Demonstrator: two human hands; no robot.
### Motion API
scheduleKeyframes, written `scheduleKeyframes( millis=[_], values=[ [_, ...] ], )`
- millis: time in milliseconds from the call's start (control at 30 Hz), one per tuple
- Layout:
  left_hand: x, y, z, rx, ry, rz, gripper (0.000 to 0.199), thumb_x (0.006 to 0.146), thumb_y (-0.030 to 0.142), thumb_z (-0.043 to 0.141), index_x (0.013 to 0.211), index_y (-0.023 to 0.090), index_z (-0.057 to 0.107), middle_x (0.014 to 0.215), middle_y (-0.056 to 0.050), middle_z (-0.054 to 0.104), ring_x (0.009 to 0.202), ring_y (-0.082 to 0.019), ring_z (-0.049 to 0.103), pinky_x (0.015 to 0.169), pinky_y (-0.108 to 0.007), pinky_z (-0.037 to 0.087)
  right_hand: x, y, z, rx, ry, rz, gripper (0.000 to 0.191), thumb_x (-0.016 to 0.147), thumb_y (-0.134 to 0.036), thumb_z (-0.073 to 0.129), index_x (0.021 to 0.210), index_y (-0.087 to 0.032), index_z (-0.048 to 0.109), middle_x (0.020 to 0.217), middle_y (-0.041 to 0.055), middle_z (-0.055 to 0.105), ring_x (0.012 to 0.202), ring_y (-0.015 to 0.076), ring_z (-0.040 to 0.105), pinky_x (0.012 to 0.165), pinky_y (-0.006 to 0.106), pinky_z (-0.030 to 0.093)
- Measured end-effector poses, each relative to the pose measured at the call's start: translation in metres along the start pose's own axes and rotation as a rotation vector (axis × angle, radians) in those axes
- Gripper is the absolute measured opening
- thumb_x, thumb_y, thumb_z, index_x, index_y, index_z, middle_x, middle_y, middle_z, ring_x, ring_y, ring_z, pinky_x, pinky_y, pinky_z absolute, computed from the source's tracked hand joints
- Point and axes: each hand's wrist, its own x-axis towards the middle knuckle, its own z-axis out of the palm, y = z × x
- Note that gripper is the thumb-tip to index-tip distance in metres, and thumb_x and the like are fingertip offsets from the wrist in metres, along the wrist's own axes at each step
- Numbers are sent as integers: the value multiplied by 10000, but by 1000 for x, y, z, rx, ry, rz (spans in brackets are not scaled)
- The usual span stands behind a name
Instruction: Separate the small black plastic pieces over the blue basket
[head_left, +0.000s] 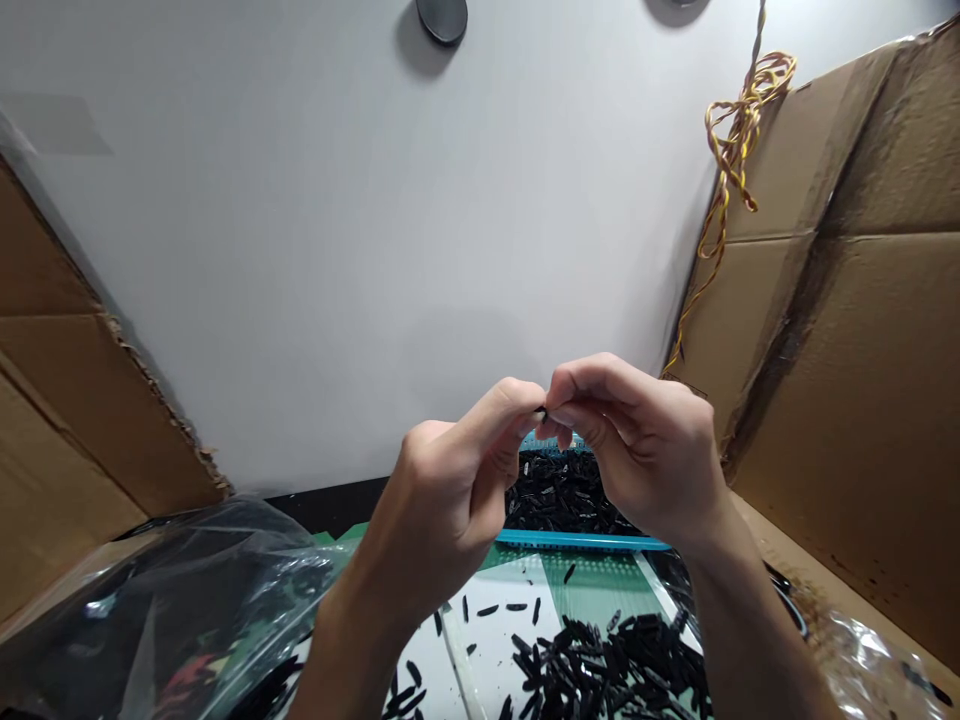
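My left hand (pixel 454 480) and my right hand (pixel 656 460) meet in front of the wall, fingertips pinched together. Between them is a tiny dark piece (pixel 543 412), mostly hidden by the fingers; only a bit of it shows. Behind and below the hands stands a blue plastic basket (pixel 585 541) filled with small, slender black pieces (pixel 559 490). Nearer to me, a heap of similar elongated black pieces (pixel 615 660) lies between my forearms. Several single ones are scattered on a white sheet (pixel 502 590) to its left.
Cardboard panels stand at the left (pixel 67 380) and right (pixel 847 330). A clear plastic bag (pixel 247 570) lies at the lower left, with crumpled clear plastic (pixel 862 650) at the lower right. Twisted yellow wire (pixel 739 130) hangs at upper right. A whitish strip (pixel 461 660) crosses the sheet.
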Motion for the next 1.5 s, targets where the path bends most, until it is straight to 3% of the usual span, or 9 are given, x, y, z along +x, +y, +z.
scheduleKeyframes(
  millis=[300,500,800,967,1133,1233,1300,1400,1500],
  values=[
    [0,0,-3,34,14,-72,244,1060,74,512,1098,294,611,660,96,419,508,-63,308,474,-184,308,1,5,0,122,-59,61,181,1068,-78,560,1032,-236,640,870,-26,668,779,108,667,702,290,568],
    [-2,-5,-4,55,87,-136,299,1026,34,529,1144,291,625,619,100,409,478,-59,334,470,-199,302,3,3,6,274,20,118,103,1045,-154,662,1092,-246,664,1008,8,690,907,156,720,826,343,619],
    [1,0,-6,65,29,-160,142,1090,245,580,1181,286,680,591,102,320,501,-86,199,452,-231,230,3,9,2,81,75,52,130,995,-117,713,1012,-244,734,929,-6,725,848,160,676,794,355,603],
    [4,6,-3,-194,165,-346,208,1114,408,541,1237,302,672,518,103,329,436,-88,288,423,-235,239,4,14,-5,-184,-52,137,76,1034,-183,654,1004,-242,693,934,-7,723,821,148,662,717,303,559],
    [12,9,1,-472,262,-531,299,1085,530,529,1230,292,635,456,105,367,371,-77,252,365,-186,215,-2,46,6,-453,-269,327,104,1062,-234,595,1019,-231,690,962,15,765,834,165,676,720,306,499],
    [14,3,1,-596,236,-688,435,1064,631,457,1388,345,498,472,107,430,327,-78,238,332,-162,198,-10,64,16,-508,-347,387,93,974,-167,680,913,-201,741,751,30,744,683,191,651,630,329,424],
    [14,-4,1,-646,185,-792,557,1049,705,378,1479,352,415,496,93,494,305,-75,226,322,-158,185,-11,64,19,-514,-375,405,76,953,-162,705,918,-189,767,681,28,727,627,192,630,603,333,391],
    [13,-8,0,-706,100,-892,676,1032,757,313,1565,341,339,516,72,545,297,-65,195,326,-154,171,-5,45,18,-445,-359,381,174,1065,-275,613,1033,-217,774,823,24,776,694,171,653,640,328,434],
    [14,-4,-3,-729,54,-923,725,1019,782,307,1595,342,329,530,54,570,301,-61,193,339,-151,161,3,17,16,-107,-279,274,181,1082,-302,625,993,-222,761,808,-11,743,724,140,642,644,300,471]
  ],
)
